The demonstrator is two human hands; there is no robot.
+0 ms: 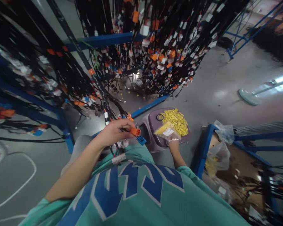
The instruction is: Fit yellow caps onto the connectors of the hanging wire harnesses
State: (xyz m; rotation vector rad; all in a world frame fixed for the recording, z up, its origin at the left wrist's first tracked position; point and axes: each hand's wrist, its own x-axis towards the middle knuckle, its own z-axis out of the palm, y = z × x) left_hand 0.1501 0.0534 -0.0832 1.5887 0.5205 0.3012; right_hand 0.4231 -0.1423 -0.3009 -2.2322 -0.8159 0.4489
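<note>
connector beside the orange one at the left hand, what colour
Blue; the head view shows it best.

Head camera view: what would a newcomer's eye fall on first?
Probably the mass of hanging black wire harnesses, dotted with white and orange connectors, across the top. Next, the bright heap of small yellow pieces on the purple stool, right of center. Then the orange connector at the left hand's fingers, beside a blue one.

wiring workshop, dense hanging cable bundles (174, 47) with plastic connectors, blue metal racks (106, 39), grey floor (217, 91)
</note>
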